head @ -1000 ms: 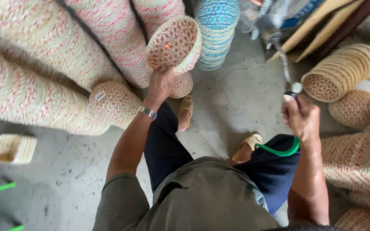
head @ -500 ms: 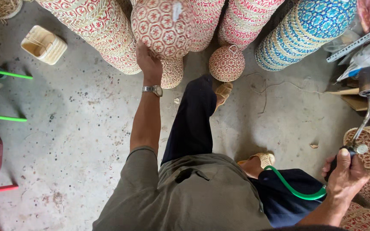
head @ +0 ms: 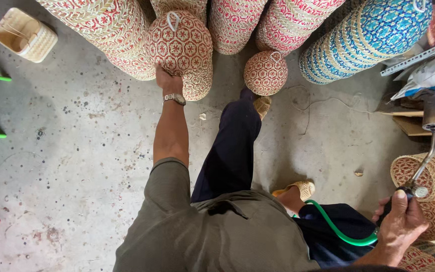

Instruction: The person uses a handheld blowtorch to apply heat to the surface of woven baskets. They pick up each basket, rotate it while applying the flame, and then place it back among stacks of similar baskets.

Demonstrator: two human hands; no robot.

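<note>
Woven baskets crowd the top of the view, and the round red-and-cream woven lid (head: 179,43) serves as the landmark. Its surface is a tight weave of star-like red figures on cream, domed, with a small pale loop at its crown. The left hand (head: 166,79) reaches up to the lid's lower edge and touches it from below; the fingers are hidden behind the rim, so whether they curl around it or press flat cannot be told. A metal wristwatch (head: 174,98) sits on that wrist, just below the lid.

Right of the lid lies a smaller woven ball-shaped lid (head: 265,73) in the same red star pattern, resting on the concrete floor (head: 66,166), which is grey, rough and speckled with dark spots. Farther right of the lid stands one stack of blue-and-cream baskets (head: 363,38), ribbed in rings. Behind and beside the lid, four stacks of red-and-cream baskets can be counted, lying on their sides. Far left of the lid sits one small square pale basket (head: 23,34) of plain straw colour.

Well down and right of the lid, the right hand (head: 401,221) is closed around the dark grip of a blowtorch (head: 426,156), thumb laid on top; its bent metal pipe rises to a dark cylindrical head. One green hose (head: 336,229), smooth and rubbery, curves from the grip across the lap. Two woven sandals (head: 298,189) show on the feet.
</note>
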